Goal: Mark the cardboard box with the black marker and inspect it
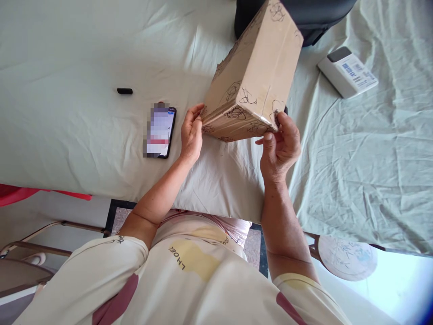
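Observation:
A taped brown cardboard box (253,74) with black scribbles on it is held up, tilted, above a table covered with a pale cloth (84,54). My left hand (191,134) grips the box's near left corner with curled fingers. My right hand (280,145) pinches its near right corner, thumb on the front face. The box's far end points away from me towards a dark object at the back.
A phone (161,131) with a lit screen lies left of my left hand. A small black item (125,90) lies further left. A white label printer (347,71) sits at the right. A dark bag (311,18) stands behind the box. Chairs stand below the table edge.

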`<state>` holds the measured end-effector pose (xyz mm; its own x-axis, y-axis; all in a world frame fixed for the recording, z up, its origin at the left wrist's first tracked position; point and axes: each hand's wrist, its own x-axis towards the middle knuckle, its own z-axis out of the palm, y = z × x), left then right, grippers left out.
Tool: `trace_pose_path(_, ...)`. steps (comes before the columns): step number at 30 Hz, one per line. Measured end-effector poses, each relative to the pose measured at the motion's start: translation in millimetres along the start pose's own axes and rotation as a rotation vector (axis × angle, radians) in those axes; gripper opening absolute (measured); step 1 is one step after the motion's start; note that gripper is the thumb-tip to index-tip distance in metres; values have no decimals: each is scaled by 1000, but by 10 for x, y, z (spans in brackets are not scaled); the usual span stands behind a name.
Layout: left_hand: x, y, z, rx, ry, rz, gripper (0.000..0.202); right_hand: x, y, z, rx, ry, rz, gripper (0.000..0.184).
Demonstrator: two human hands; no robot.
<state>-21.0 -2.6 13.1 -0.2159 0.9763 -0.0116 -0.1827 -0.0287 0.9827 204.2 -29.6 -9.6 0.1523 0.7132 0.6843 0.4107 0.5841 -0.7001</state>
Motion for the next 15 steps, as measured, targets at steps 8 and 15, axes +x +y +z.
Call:
trace_pose_path(8, -87, 0, 21, 132, -119, 182, 77, -43, -38, 56, -4, -83, 111, 72)
trace_pose_path(15, -122, 52, 78, 27, -137, 43, 61, -55, -86, 116, 8, -131, 150, 82)
